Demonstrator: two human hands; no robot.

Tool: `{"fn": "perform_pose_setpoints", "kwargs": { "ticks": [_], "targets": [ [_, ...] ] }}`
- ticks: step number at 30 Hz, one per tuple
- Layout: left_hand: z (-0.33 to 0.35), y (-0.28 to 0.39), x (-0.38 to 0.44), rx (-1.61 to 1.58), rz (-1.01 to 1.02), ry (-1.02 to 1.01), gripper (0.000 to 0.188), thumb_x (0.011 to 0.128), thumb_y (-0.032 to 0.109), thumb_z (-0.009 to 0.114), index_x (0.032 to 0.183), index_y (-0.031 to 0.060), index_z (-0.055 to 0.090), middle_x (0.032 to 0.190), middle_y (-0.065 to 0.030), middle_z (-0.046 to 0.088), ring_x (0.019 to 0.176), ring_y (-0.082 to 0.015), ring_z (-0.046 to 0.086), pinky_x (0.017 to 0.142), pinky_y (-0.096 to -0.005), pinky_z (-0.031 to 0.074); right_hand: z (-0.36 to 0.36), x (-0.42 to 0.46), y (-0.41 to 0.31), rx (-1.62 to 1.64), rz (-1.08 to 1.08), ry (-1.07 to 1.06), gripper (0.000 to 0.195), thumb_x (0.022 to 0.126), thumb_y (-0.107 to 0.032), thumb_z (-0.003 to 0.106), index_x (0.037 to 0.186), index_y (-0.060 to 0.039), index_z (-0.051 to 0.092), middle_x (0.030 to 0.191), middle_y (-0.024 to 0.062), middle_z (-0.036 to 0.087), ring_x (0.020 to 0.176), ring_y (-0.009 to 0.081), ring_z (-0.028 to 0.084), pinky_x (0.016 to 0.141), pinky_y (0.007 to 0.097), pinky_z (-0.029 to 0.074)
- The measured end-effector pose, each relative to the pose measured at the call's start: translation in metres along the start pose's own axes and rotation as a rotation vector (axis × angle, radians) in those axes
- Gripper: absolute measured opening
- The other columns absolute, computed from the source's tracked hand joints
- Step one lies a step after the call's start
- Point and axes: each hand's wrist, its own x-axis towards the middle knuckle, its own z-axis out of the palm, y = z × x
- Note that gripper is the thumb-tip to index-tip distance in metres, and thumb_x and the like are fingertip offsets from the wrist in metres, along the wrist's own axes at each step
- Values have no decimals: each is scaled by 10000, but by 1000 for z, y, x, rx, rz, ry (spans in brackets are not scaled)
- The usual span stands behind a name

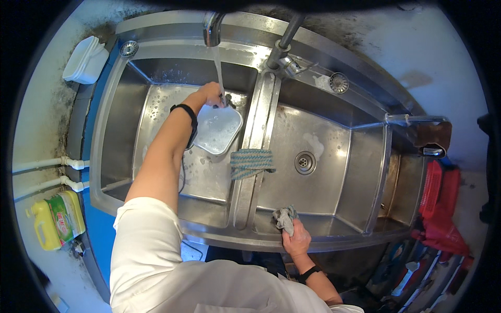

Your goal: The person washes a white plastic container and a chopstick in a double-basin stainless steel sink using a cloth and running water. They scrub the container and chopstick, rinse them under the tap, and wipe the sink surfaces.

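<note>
My left hand point(211, 94) is at the running water below the faucet point(212, 30), in the left sink basin. Some dark thing shows at its fingertips; whether the fingers grip it or the container is unclear. Just below the fingers, a translucent white plastic container point(217, 131) lies in the basin. My right hand point(296, 239) is closed on a crumpled grey cloth point(285, 220) at the front edge of the right basin. A folded green-and-beige striped cloth point(252, 162) hangs over the divider point(261, 113) between the basins.
Two metal sink strainers point(128, 49) point(339, 83) sit on the back ledge. White plastic tubs point(86, 60) stand at the left, above a yellow detergent jug point(58, 220). A drain point(305, 162) is in the right basin. Red baskets point(431, 189) and a pipe point(417, 119) are at the right.
</note>
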Motion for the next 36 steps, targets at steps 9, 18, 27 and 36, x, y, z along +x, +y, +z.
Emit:
{"fn": "perform_pose_setpoints", "kwargs": {
  "ticks": [9,18,27,36],
  "targets": [
    [90,39,-41,-55,-248,813,216,778,173,602,959,58,577,1026,-148,513,877,-352,615,668,-452,512,2,-1,1,-23,23,-21,410,720,-223,645,1075,-48,537,847,184,617,730,388,611,636,466,495],
    [133,51,-63,100,-308,-130,518,846,317,549,1333,147,500,1364,-200,445,1346,-339,321,1082,-549,226,2,-1,-1,-21,20,-1,389,725,-222,643,1064,-50,559,839,171,622,723,380,613,618,451,497],
    [59,-6,-80,882,14,355,325,869,197,467,1103,65,650,1259,-159,547,1300,-298,370,1098,-377,267,2,-4,3,-16,54,-27,404,738,-220,630,1098,-61,539,919,178,619,790,392,609,672,465,495],
    [117,65,-138,-92,-292,-42,675,788,480,673,1236,5,501,1116,-251,611,1143,-394,513,984,-494,369,5,-2,4,-14,-20,3,415,730,-235,630,1091,-49,545,901,175,632,767,375,622,660,459,503]
  ]
}}
